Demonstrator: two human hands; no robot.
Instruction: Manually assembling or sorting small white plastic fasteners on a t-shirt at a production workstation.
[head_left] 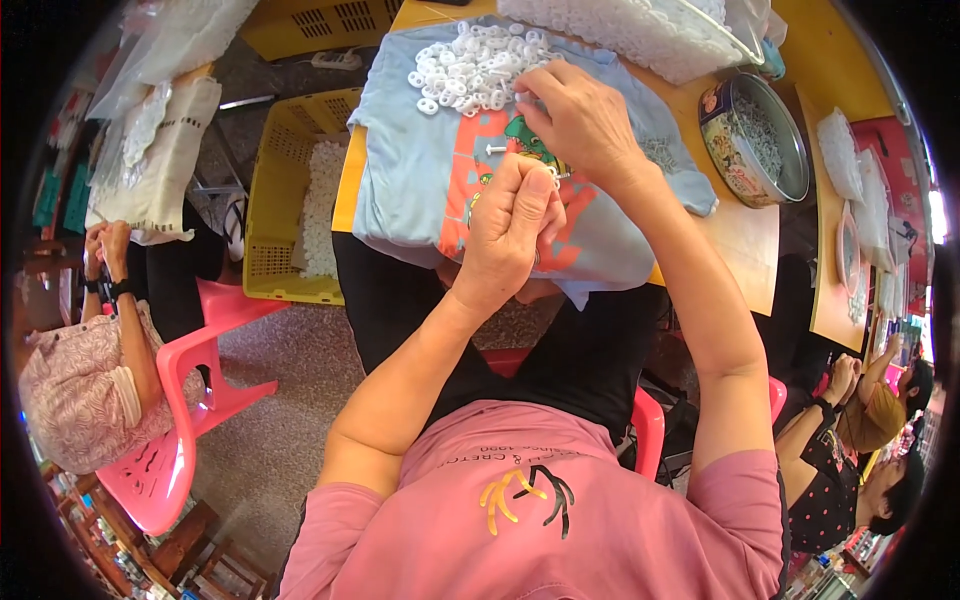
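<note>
On a light blue cloth [400, 190] lies a heap of small white oval plastic pieces with holes [475, 70]. My right hand [585, 115] reaches to the heap's right edge, thumb and fingertips bent close together; whatever they pinch is hidden. In front of it, above the cloth's red and green print, my left hand [510, 225] is closed with the thumb pressed on the curled forefinger. A small white piece [553, 176] peeks out at its fingertips. Just beyond the left knuckles a small pale headed pin [495, 150] shows against the red print.
A round tin [715, 120] of small metal screws or nails stands on the table at right. White pieces fill a clear container [620, 40] behind. A yellow crate [265, 200] stands left. Other people sit left, near a pink chair [180, 390], and at far right.
</note>
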